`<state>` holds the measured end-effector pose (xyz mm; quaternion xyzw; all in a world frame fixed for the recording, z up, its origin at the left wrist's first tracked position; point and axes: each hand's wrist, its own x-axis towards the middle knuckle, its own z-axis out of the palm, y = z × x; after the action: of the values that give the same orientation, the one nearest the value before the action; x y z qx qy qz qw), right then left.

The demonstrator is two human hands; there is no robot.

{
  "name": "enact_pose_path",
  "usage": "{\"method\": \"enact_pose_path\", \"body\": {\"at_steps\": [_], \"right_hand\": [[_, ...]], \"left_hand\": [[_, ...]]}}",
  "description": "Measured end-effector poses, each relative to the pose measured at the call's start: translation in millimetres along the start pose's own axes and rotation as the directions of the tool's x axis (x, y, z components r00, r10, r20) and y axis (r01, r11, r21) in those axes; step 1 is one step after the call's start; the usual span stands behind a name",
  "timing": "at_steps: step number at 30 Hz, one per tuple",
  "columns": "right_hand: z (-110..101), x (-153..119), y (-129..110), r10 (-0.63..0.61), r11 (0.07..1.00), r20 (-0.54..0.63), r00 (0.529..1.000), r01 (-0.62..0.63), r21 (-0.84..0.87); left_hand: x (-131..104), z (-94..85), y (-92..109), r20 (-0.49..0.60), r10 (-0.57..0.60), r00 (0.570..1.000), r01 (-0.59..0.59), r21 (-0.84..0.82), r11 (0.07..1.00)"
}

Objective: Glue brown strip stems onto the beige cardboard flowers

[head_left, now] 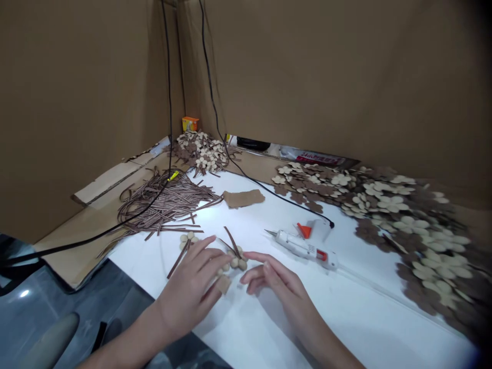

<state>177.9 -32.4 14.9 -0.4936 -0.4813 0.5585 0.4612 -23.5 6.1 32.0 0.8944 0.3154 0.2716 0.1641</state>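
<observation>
My left hand [192, 287] is low over the white tabletop, fingers bent round the near side of a beige felt flower [239, 262]. Thin brown strips [231, 240] stick up from that flower, and part of it is hidden by the fingers. A small tan piece [223, 284] is at the left thumb tip; whether it is gripped or stuck there I cannot tell. From the other side, my right hand [274, 282] reaches in with its index finger stretched out to the flower's edge, the other fingers loosely curled. Another beige flower [188, 238] with a brown strip lies just beyond my left hand.
A white glue gun [303, 246] lies to the right, its clear glue stick trailing behind. Brown strips [165, 202] are heaped at the left, loose felt petals [411, 225] at the right. A torn cardboard piece [244, 198] lies centrally. A black cable [269, 190] crosses the tabletop.
</observation>
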Motion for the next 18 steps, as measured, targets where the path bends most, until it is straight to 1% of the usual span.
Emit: {"method": "enact_pose_path", "body": {"at_steps": [2,4,6,8,10,12,16,17,18], "right_hand": [[2.6,-5.3,-2.7,-0.04,0.999,0.053,0.998,0.041,-0.018],[4.5,-10.5,-4.1,-0.098,0.987,0.092,0.991,0.108,-0.118],[5.9,-14.9,-5.1,-0.148,0.956,0.129,0.981,0.175,-0.235],[6.7,-17.7,-6.7,-0.17,0.924,0.165,0.971,0.216,-0.316],[6.6,-18.6,-8.8,-0.178,0.899,0.186,0.966,0.236,-0.369],[5.7,-18.4,-10.7,-0.195,0.881,0.195,0.961,0.26,-0.396],[3.8,-17.4,-9.4,-0.217,0.866,0.207,0.954,0.286,-0.411],[3.8,-17.4,-7.9,-0.218,0.866,0.207,0.954,0.286,-0.409],[3.9,-17.4,-6.2,-0.216,0.868,0.203,0.955,0.283,-0.408]], "left_hand": [[9.3,-2.1,4.9,-0.051,-0.047,0.998,0.039,-0.15,0.988],[18.6,-3.0,8.7,-0.093,-0.074,0.993,0.051,-0.229,0.972],[27.2,-2.4,10.6,-0.122,-0.03,0.992,0.0,-0.242,0.97],[33.9,0.1,10.9,-0.149,0.048,0.988,-0.083,-0.236,0.968],[38.2,3.9,10.7,-0.184,0.115,0.976,-0.157,-0.233,0.96],[40.3,7.6,11.3,-0.222,0.154,0.963,-0.203,-0.221,0.954],[39.9,9.9,15.7,-0.3,0.184,0.936,-0.247,-0.186,0.951],[39.2,9.0,16.7,-0.319,0.168,0.933,-0.242,-0.208,0.948],[38.1,7.6,17.1,-0.335,0.129,0.933,-0.219,-0.249,0.943]]}}
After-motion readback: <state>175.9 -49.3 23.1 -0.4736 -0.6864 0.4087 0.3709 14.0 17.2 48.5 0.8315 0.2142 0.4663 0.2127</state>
